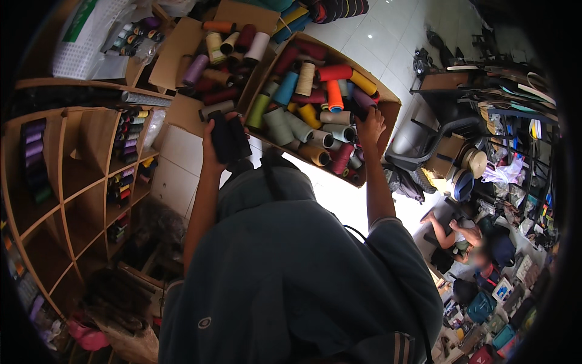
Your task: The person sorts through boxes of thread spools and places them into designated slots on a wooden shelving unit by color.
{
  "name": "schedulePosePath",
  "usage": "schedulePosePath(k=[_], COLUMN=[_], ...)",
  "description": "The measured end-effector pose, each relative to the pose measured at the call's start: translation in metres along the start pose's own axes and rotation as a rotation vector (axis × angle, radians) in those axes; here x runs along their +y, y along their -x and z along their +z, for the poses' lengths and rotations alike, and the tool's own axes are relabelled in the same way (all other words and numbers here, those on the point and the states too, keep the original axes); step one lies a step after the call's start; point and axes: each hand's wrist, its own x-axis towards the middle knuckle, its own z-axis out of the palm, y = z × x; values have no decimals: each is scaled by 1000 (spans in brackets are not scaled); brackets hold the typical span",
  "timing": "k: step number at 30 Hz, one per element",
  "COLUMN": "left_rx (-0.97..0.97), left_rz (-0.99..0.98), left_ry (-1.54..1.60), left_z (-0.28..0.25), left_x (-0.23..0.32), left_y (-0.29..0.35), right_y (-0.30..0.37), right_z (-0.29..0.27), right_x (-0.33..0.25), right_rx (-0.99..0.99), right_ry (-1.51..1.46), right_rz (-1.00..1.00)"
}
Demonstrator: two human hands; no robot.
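My left hand (212, 145) is closed around dark, nearly black thread spools (230, 139), held upright at the near left side of a cardboard box (388, 121). Thread spools of many colours fill that box, among them an orange spool (334, 96), a cream spool (305, 79) and a green spool (259, 111). At the box's right side, my right hand (371, 126) has its fingers closed on a dark spool, mostly hidden by the hand. A second cardboard box (173, 60) to the left holds more spools, including a purple spool (195, 70) and a white spool (257, 47).
Wooden cubby shelves (82, 161) with rows of spools stand on the left. To the right are a dark chair (424, 142) and crowded racks (515, 115). A person (464, 239) sits on the floor at lower right, among scattered goods. White tiles (379, 30) cover the floor.
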Motion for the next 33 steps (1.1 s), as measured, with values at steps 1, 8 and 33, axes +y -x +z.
schedulePosePath(k=[1, 8, 33], left_rx=[-16, -64, -53], left_rz=[4, 63, 731], left_ry=[0, 12, 263], left_z=[-4, -40, -162], left_x=[5, 40, 138], left_y=[4, 36, 226], right_y=[-3, -20, 212], right_z=[1, -30, -24], right_x=[-2, -50, -546], right_rx=[58, 402, -1804], right_ry=[-4, -561, -1347], right_rz=[-21, -8, 1])
